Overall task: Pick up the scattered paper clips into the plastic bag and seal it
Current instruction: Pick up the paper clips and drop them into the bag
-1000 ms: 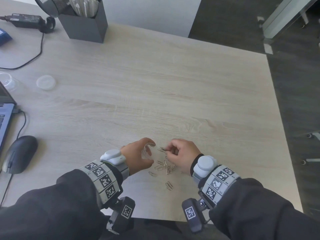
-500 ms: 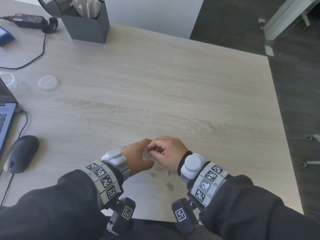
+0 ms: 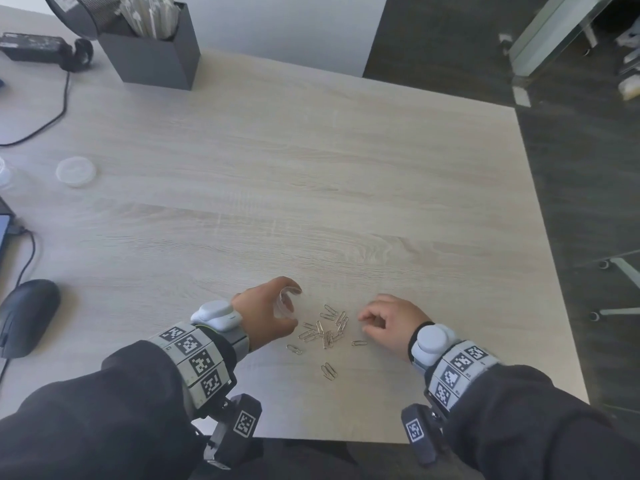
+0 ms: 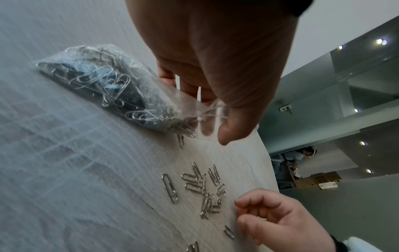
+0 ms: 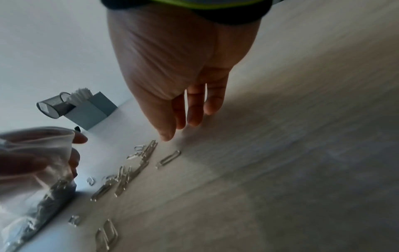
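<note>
Several silver paper clips (image 3: 325, 334) lie scattered on the light wood table (image 3: 311, 168), near its front edge. My left hand (image 3: 295, 308) sits just left of them and grips the mouth of a clear plastic bag (image 3: 284, 303). In the left wrist view the bag (image 4: 97, 80) lies on the table with many clips inside, its mouth pinched between thumb and fingers. My right hand (image 3: 365, 323) hovers just right of the pile, fingers loosely curled, holding nothing. A single clip (image 5: 168, 159) lies just below its fingertips (image 5: 194, 122).
A black mouse (image 3: 27, 317) lies at the left edge, with a cable beside it. A round clear lid (image 3: 76, 171) sits further back on the left. A grey holder (image 3: 152, 53) stands at the back. The table's right edge (image 3: 540, 216) drops to dark floor.
Half a second ago my right hand was at the bag's mouth by my left hand. It has now drawn back to the right of the clips. My left hand has stayed in place.
</note>
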Tool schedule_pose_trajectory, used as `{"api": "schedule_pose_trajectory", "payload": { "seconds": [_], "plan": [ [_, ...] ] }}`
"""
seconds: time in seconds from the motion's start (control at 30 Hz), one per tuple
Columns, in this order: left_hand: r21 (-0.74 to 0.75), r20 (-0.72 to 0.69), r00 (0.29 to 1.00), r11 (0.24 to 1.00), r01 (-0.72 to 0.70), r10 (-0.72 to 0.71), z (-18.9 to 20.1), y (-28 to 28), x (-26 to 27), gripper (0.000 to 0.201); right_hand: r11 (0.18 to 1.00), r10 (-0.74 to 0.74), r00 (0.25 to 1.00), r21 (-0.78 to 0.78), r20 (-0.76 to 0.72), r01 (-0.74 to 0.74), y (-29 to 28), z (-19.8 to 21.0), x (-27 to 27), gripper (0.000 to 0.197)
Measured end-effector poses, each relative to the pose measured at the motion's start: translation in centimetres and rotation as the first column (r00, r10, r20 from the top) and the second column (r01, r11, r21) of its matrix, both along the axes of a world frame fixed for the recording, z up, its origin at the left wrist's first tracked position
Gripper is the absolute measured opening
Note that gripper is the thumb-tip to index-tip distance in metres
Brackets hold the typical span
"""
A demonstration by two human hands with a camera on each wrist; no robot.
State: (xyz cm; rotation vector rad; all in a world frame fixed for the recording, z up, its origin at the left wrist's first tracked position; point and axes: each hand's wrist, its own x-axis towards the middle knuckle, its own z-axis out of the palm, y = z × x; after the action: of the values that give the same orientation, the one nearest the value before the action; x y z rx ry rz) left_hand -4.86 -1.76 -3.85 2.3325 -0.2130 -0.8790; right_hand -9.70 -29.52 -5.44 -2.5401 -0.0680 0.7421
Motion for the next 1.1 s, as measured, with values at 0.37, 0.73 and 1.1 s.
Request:
{"api": "schedule_pose_trajectory", "payload": {
  "seconds": [0.37,0.73,1.1],
  "plan": [
    [0.018,0.018,1.000,1.000,0.005,-0.006,0.0,-0.1,-0.5,0.042,0.982,0.186,0.982,-0.012,0.006,-0.186,1.8,-0.5,0.1,0.044],
    [0.021,-0.014,1.000,1.000,-0.022,0.022,0.5,0.4,-0.6,0.041,0.987,0.126,0.992,-0.101,-0.018,-0.127,2.8,-0.6,0.9,0.010],
    [0.012,-0.032,0.999,0.999,-0.033,0.034,1.0,0.8,-0.8,0.042,1.000,-0.031,0.996,-0.001,0.080,0.031,4.4,-1.0,0.8,0.006]
  ]
}}
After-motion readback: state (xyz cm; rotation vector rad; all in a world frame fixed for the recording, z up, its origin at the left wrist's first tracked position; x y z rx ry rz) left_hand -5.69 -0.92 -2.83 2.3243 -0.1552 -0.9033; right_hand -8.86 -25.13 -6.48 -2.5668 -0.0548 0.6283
